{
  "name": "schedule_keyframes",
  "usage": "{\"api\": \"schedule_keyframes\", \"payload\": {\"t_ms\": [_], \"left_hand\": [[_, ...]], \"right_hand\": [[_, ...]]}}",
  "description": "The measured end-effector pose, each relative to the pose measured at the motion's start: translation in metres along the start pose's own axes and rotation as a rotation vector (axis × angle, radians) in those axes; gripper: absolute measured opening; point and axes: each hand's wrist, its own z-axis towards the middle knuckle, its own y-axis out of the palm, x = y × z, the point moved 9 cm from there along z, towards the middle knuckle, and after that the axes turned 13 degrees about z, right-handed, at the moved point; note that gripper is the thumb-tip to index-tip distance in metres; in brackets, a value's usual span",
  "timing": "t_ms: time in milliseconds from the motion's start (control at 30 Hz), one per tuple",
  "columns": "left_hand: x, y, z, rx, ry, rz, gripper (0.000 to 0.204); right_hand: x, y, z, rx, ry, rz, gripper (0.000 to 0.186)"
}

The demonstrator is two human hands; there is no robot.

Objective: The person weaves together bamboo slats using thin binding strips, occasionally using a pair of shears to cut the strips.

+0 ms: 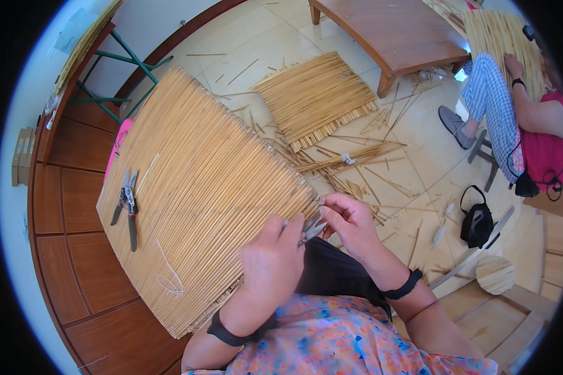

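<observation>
A large mat of straight straw-coloured stalks (187,156) lies across my lap, with tufted ends along its right edge. My left hand (272,256) is closed around a small metal tool (309,230) at that edge, its exact kind partly hidden. Just right of it, my right hand (350,222) pinches at the mat's corner; whatever is between those fingertips is too small to name. On the mat's left side rest pruning shears (129,200) with dark grips, and a loop of white string (169,281) lies nearer me.
A smaller mat (313,97) and scattered stalks lie on the tiles beside a wooden low table (388,28). Another person (544,137) sits at right holding a mat, near a black bag (476,222) and a round straw piece (494,275). A green-legged stand (134,62) is at upper left.
</observation>
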Motion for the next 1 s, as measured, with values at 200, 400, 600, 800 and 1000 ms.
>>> {"api": "schedule_keyframes", "payload": {"t_ms": [200,400,600,800,1000], "left_hand": [[-0.012,0.007,-0.009,0.08,-0.057,-0.277,0.036],[-0.019,0.014,-0.003,-0.029,-0.117,-0.336,0.034],[-0.033,0.019,0.005,-0.046,-0.101,-0.482,0.021],[-0.033,0.014,0.029,0.041,-0.066,-0.242,0.02],[-0.023,0.012,0.041,-0.019,-0.006,-0.189,0.024]], "right_hand": [[-0.005,0.003,0.0,-0.002,-0.026,-0.031,0.021],[0.0,0.003,0.002,0.089,-0.004,0.044,0.018],[0.005,0.004,0.006,0.154,-0.021,0.053,0.017],[-0.001,0.007,0.003,0.181,0.008,-0.014,0.013],[0.001,0.003,0.002,0.173,0.015,0.046,0.017]]}}
